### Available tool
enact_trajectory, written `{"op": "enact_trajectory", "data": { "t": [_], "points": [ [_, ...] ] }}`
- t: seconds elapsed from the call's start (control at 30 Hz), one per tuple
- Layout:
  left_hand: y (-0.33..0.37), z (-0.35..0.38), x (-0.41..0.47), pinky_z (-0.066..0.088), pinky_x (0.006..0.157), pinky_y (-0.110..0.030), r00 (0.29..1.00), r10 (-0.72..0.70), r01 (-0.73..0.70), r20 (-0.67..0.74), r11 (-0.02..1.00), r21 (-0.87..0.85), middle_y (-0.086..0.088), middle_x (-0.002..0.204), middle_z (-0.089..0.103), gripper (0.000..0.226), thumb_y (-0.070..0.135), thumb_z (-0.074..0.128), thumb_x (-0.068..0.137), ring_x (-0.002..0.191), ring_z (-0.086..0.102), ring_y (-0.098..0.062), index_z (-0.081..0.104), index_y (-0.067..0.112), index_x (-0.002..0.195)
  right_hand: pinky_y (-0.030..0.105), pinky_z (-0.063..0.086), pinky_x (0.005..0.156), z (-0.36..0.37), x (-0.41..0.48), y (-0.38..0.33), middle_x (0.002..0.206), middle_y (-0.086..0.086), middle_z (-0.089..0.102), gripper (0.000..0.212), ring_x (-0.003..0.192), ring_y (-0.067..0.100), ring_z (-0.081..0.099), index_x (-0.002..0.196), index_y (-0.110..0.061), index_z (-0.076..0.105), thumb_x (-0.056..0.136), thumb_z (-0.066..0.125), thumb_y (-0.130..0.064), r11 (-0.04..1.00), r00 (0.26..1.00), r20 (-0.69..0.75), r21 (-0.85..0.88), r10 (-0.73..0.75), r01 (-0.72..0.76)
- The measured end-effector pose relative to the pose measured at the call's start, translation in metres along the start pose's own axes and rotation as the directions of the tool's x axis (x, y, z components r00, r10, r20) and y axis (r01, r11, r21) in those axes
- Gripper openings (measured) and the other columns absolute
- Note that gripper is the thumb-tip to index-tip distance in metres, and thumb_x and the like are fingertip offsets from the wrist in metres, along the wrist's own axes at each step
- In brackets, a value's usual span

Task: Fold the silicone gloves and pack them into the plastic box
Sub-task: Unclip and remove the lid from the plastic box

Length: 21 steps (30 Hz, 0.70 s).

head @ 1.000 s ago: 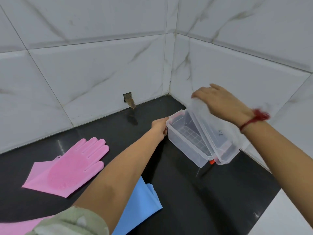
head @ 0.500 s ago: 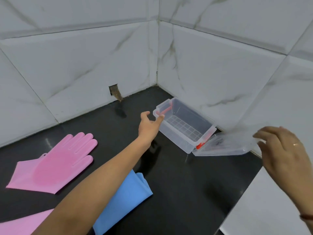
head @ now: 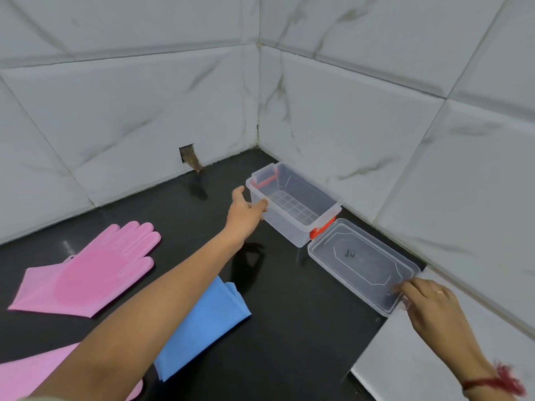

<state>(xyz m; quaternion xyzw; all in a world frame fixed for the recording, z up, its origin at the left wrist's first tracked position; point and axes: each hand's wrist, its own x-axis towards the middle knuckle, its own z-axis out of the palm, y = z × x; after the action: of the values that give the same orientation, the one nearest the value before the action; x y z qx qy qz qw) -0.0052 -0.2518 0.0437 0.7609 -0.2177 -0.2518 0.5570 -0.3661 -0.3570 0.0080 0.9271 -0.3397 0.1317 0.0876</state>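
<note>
Plastic box (head: 292, 209) sits open on the black table (head: 289, 328), in the corner by the tiled walls, nothing inside. Lid (head: 362, 263) lies flat just beside it, inner face up. Left hand (head: 244, 214): grip spread, fingertips touching the box's near wall. Right hand (head: 428, 302): grip pinching the lid's near corner. Pink glove (head: 89, 270) flat and unfolded, well left of the box (second pink glove (head: 34, 377) mostly under the forearm). Blue cloth (head: 199, 325) near the left arm.

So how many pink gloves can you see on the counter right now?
2. One pink glove lies flat at the left, palm up. A second pink glove is at the bottom-left, mostly hidden under the left arm. More may lie out of view.
</note>
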Motion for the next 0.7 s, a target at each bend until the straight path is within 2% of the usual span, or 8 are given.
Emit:
{"op": "enact_trajectory", "data": {
  "t": [0.1,0.17,0.27,0.33,0.5,0.57,0.63,0.7],
  "points": [
    [-0.001,-0.026,-0.035,0.048,0.077,-0.025,0.983,0.171,-0.179,0.069,0.975,0.133,0.007,0.088,0.063,0.043,0.032,0.060,0.091,0.085,0.061,-0.005,0.041,0.030,0.129,0.041,0.051,0.070,0.001,0.002,-0.001,0.085,0.004,0.068,0.062,0.077,0.031,0.066,0.090,-0.018,0.068,0.046,0.063,0.026,1.000,1.000,0.020,0.007,-0.022,0.022],
    [-0.008,-0.047,-0.070,0.047,0.078,-0.024,0.937,0.332,-0.350,0.112,0.903,0.248,0.009,0.092,0.062,0.029,0.032,0.060,0.090,0.087,0.059,-0.003,0.052,0.031,0.117,0.044,0.052,0.073,-0.004,0.004,-0.006,0.089,0.005,0.069,0.070,0.081,0.031,0.067,0.095,-0.017,0.068,0.044,0.058,0.029,1.000,0.999,0.024,0.012,-0.026,0.026],
    [-0.033,-0.072,-0.131,0.045,0.086,-0.026,0.844,0.494,-0.526,0.209,0.684,0.506,0.009,0.108,0.059,0.031,0.039,0.056,0.089,0.099,0.056,-0.007,0.058,0.025,0.116,0.048,0.051,0.077,-0.016,0.010,-0.024,0.098,0.009,0.067,0.070,0.089,0.033,0.063,0.104,-0.014,0.067,0.048,0.058,0.027,0.994,1.000,-0.007,0.110,0.009,-0.008],
    [-0.050,-0.084,-0.172,0.043,0.087,-0.024,0.824,0.501,-0.539,0.263,0.554,0.635,0.008,0.116,0.057,0.040,0.047,0.052,0.085,0.104,0.055,-0.008,0.058,0.026,0.118,0.044,0.049,0.080,-0.023,0.013,-0.047,0.103,0.010,0.063,0.064,0.092,0.030,0.058,0.110,-0.013,0.064,0.057,0.060,0.023,0.956,1.000,-0.008,0.293,0.022,-0.018],
    [-0.085,-0.098,-0.220,0.053,0.086,-0.038,0.867,0.408,-0.403,0.287,0.235,0.884,-0.005,0.120,0.065,0.067,0.059,0.073,0.065,0.106,0.066,-0.021,0.066,0.016,0.116,0.024,0.041,0.081,-0.037,0.006,-0.137,0.108,-0.012,0.055,0.042,0.097,0.003,0.053,0.114,-0.027,0.059,0.082,0.061,-0.001,0.673,0.997,0.052,0.740,-0.063,0.004],
    [-0.090,-0.100,-0.221,0.052,0.088,-0.043,0.894,0.373,-0.341,0.249,0.205,0.917,-0.007,0.120,0.067,0.072,0.056,0.077,0.064,0.109,0.065,-0.022,0.066,0.011,0.119,0.015,0.045,0.084,-0.039,0.000,-0.169,0.109,-0.014,0.057,0.040,0.101,-0.001,0.056,0.112,-0.028,0.060,0.082,0.062,-0.001,0.538,0.988,0.089,0.843,-0.126,-0.008],
    [-0.094,-0.099,-0.216,0.053,0.088,-0.043,0.889,0.383,-0.341,0.252,0.184,0.922,-0.010,0.119,0.067,0.069,0.047,0.082,0.063,0.107,0.066,-0.023,0.066,0.008,0.119,0.010,0.046,0.085,-0.039,-0.004,-0.192,0.107,-0.009,0.063,0.037,0.102,0.000,0.060,0.108,-0.026,0.062,0.083,0.063,0.001,0.372,0.958,0.229,0.916,-0.170,-0.153],
    [-0.093,-0.097,-0.208,0.056,0.083,-0.039,0.884,0.372,-0.351,0.284,0.125,0.928,-0.014,0.113,0.070,0.066,0.039,0.087,0.058,0.101,0.069,-0.024,0.070,0.005,0.113,0.014,0.050,0.081,-0.039,-0.006,-0.208,0.101,-0.001,0.069,0.029,0.098,0.009,0.065,0.106,-0.024,0.063,0.085,0.063,-0.003,0.210,0.865,0.434,0.897,-0.252,-0.388]
  ]
}}
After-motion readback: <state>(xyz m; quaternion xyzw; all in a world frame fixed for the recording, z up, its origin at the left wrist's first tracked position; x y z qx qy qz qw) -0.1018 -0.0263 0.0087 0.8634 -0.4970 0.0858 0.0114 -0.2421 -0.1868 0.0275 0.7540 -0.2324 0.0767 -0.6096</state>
